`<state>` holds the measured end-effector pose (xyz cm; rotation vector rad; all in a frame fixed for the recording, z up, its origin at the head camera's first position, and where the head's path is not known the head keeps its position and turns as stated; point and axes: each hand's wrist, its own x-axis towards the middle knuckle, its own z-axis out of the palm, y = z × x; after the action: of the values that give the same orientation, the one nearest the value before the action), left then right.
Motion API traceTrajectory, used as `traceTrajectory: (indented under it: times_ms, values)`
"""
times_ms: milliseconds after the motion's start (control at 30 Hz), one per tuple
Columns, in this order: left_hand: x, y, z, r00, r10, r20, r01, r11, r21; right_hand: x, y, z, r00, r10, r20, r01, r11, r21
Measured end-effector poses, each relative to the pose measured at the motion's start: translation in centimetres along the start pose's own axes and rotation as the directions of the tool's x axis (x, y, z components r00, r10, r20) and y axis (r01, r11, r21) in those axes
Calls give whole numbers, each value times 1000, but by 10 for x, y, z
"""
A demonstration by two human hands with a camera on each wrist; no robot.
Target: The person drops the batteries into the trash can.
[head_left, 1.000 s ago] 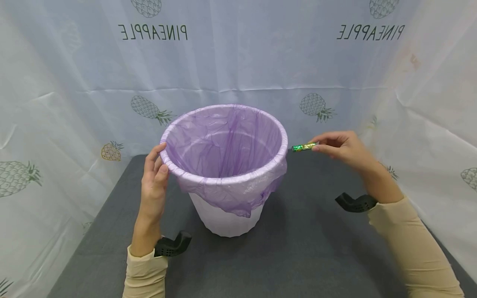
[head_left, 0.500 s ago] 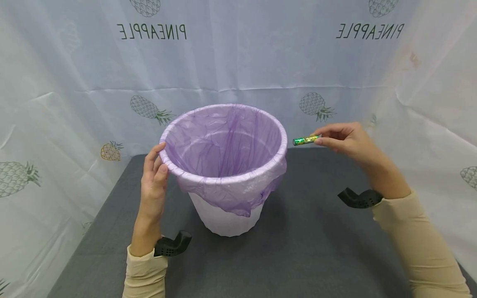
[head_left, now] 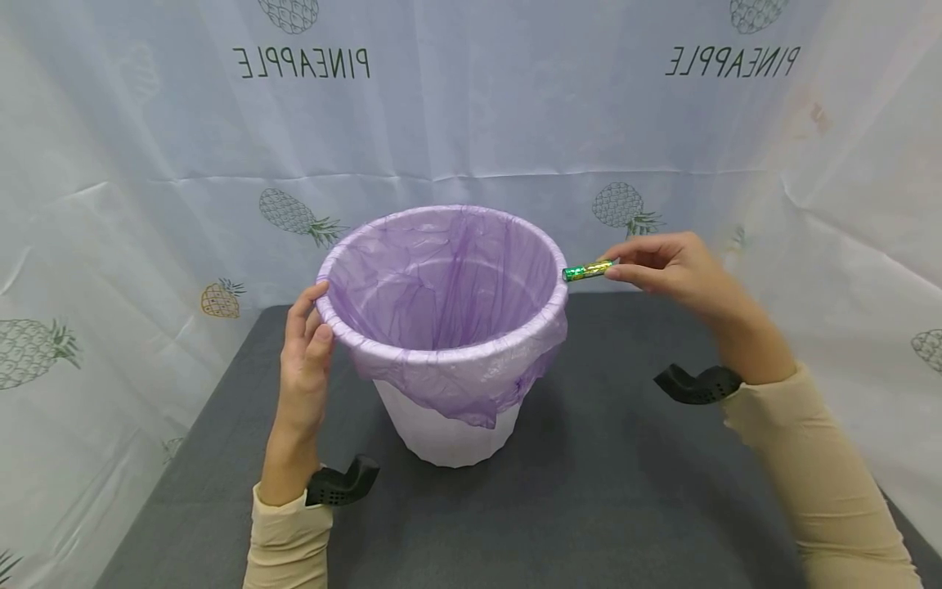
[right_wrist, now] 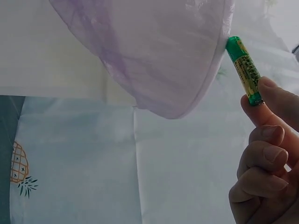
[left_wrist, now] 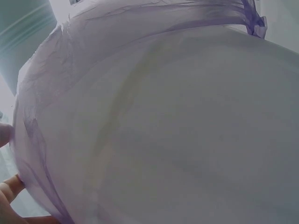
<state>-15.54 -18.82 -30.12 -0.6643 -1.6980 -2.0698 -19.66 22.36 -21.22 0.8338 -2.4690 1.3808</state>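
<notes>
A white trash can (head_left: 449,438) stands on the dark table, lined with a purple plastic bag (head_left: 471,384) folded over its rim. My left hand (head_left: 303,368) holds the can at the left side, thumb and fingertips at the bagged rim. In the left wrist view the can's wall (left_wrist: 187,116) fills most of the picture, with a few fingers along its edge. My right hand (head_left: 670,270) pinches one end of a green and gold battery (head_left: 587,271) between thumb and index finger. The battery's green end is right at the rim's right side.
A dark grey table (head_left: 589,507) lies under the can. Behind and at both sides hangs a white curtain (head_left: 471,106) with pineapple prints. Each wrist wears a black camera mount (head_left: 697,384).
My right hand first rose a little with the battery, then moved left, bringing the battery up to the rim. My left hand and the can have stayed in place.
</notes>
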Motion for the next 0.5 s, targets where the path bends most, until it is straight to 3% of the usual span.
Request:
traceTrajectory:
  times_ms: [500]
  values:
    - [0,1,-1,999,27,27,-27,1000,-4,13,-1,17,1000,-13,26,11,996,84]
